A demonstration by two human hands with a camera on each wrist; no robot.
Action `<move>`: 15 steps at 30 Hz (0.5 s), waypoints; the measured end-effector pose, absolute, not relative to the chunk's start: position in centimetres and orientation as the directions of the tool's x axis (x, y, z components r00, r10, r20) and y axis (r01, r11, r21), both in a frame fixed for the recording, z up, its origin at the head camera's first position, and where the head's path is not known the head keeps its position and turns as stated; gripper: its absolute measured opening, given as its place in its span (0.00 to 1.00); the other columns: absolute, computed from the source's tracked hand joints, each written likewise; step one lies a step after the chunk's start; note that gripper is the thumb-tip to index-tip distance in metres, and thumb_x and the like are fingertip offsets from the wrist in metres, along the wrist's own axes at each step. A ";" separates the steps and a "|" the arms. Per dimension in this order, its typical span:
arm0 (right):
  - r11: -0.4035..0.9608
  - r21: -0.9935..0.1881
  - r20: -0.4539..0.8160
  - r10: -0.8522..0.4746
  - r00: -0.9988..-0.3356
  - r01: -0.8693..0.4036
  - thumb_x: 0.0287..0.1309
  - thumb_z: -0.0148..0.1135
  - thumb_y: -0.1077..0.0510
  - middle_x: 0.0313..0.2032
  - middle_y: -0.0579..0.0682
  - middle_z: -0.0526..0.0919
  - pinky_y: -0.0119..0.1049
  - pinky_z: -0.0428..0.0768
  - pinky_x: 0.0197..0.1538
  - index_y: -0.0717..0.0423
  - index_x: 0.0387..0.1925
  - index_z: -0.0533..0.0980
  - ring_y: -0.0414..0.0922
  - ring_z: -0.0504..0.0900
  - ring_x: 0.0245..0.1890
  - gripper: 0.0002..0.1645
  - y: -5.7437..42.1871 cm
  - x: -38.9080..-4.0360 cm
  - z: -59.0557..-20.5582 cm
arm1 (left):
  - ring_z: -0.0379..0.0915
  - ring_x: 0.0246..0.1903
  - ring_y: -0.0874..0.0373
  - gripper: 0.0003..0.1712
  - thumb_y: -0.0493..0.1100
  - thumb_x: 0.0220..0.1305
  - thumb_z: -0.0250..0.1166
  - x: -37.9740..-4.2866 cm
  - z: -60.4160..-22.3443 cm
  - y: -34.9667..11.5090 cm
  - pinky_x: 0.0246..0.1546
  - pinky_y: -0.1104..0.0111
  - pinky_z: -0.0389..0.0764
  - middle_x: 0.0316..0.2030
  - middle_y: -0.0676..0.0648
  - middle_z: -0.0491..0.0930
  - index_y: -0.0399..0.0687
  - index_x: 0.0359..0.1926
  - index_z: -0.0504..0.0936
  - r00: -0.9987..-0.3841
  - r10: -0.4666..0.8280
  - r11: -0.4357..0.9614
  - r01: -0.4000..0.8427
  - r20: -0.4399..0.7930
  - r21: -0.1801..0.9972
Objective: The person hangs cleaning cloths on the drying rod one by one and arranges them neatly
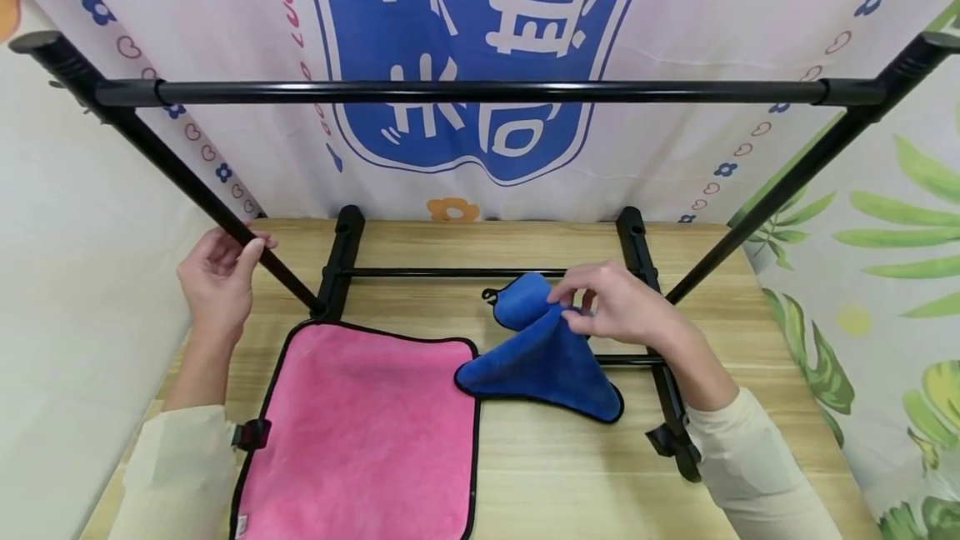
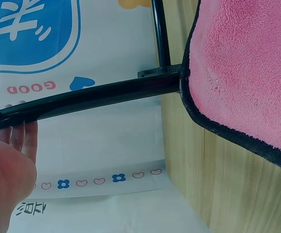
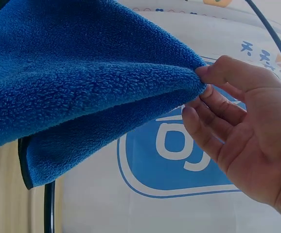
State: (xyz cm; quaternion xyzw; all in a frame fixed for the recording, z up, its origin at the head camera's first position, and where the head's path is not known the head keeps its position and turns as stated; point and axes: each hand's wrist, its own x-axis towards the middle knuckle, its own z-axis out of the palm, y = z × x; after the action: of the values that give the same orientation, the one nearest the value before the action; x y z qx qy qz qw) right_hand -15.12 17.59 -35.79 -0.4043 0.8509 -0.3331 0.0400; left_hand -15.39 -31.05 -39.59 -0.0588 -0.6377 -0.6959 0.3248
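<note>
A blue towel (image 1: 536, 357) with black edging hangs in folds from my right hand (image 1: 618, 302), pinched between thumb and fingers near its middle. In the right wrist view the pinch sits at the peak of the blue towel (image 3: 106, 73). My left hand (image 1: 221, 277) holds the left upright of a black rack (image 1: 176, 165), thumb on one side and fingers on the other, as the left wrist view confirms. A pink towel (image 1: 367, 432) with black edging lies spread flat on the table, below and right of my left hand.
The rack's top bar (image 1: 480, 92) spans the view above both hands. Its feet, such as the right foot (image 1: 675, 415), stand on the wooden table (image 1: 555, 482). A printed curtain (image 1: 675, 165) covers the back wall. A small black loop (image 1: 489, 295) shows at the blue towel's corner.
</note>
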 end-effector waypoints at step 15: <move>0.408 -0.592 0.300 -0.689 -0.660 -0.695 0.53 0.68 0.75 0.35 0.47 0.87 0.39 0.85 0.33 0.60 0.38 0.87 0.40 0.81 0.31 0.13 17.7 -16.3 -33.5 | 0.87 0.35 0.59 0.11 0.26 0.66 0.66 -15.3 -39.6 -31.0 0.47 0.75 0.84 0.36 0.45 0.89 0.32 0.48 0.86 -0.795 -0.399 0.040 0.484 0.458 0.874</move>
State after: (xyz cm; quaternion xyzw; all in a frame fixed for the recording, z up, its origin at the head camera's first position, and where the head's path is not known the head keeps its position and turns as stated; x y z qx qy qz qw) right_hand -16.32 17.68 -33.54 -0.4123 0.8392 -0.3547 -0.0043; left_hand -15.27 -31.03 -39.64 -0.0330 -0.6467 -0.6922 0.3188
